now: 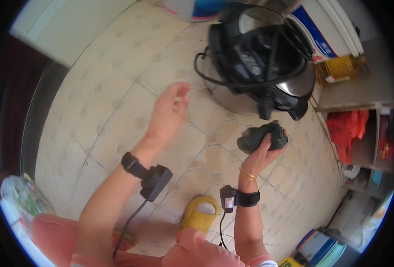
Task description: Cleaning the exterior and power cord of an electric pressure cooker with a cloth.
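Note:
My right hand grips a crumpled dark green bundle, with the thumb across its near side. Whether the bundle is plastic or cloth cannot be told. Just beyond it on the floor stands a large black and silver appliance, with a black cord looped over its side. To the left, my left hand hovers over the tiles, slightly blurred. Its fingers are loosely curled, with a gap at the thumb and nothing seen in them. Both wrists wear black straps with small cabled boxes.
Patterned beige tiles cover the floor. Along the right are a white bucket, a bottle of yellow liquid and shelving with a red plastic bag. A filled clear bag lies at the left. A yellow slipper is below.

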Demonstrator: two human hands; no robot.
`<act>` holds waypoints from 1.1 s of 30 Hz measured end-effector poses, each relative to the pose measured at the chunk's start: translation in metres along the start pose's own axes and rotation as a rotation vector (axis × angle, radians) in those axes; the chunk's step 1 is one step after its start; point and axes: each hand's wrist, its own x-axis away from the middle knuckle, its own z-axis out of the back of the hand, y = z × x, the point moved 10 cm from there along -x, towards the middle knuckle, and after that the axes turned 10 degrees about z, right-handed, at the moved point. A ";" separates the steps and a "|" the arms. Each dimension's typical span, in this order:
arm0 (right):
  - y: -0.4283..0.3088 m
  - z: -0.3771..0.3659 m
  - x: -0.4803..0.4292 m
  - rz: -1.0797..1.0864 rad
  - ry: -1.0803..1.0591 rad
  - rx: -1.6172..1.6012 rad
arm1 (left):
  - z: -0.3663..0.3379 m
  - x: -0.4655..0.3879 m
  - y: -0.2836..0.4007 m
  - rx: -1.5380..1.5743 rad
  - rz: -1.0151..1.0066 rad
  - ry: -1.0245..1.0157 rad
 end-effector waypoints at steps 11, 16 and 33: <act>0.030 -0.003 -0.012 0.100 0.314 0.201 | -0.086 -0.010 0.246 -0.539 -0.924 -0.114; 0.099 0.012 -0.006 -0.296 0.392 -0.029 | -0.176 0.007 0.258 -1.162 -1.207 -0.195; -0.020 0.016 -0.154 0.158 -0.093 0.568 | -0.242 0.022 0.203 -1.571 -0.948 -0.612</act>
